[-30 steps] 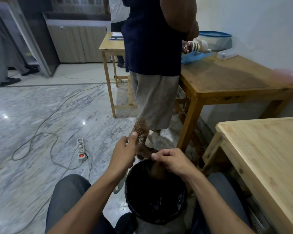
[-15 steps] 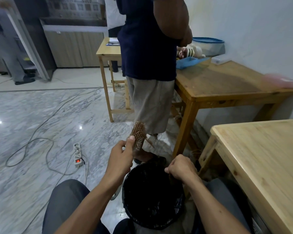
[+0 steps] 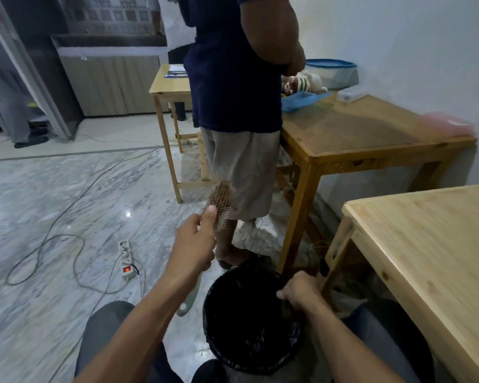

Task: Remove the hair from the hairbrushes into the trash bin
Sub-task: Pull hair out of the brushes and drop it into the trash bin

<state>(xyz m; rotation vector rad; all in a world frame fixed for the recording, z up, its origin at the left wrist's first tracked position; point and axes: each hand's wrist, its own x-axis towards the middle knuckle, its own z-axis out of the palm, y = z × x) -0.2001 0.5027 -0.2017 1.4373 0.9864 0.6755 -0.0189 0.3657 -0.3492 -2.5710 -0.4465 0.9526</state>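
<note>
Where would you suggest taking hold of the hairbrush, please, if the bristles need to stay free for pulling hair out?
Probably the handle, from below and behind. The hairbrush stands nearly upright with its bristled head on top, and the left hand grips it just under the head, thumb beside the bristles. That leaves the bristle face open above the trash bin.

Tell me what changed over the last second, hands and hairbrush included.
The right hand moved from above the middle of the trash bin rightward and down to its right rim, fingers curled at the edge. The left hand kept gripping the hairbrush upright, bristles rightward. The bin stayed between the knees.
</note>
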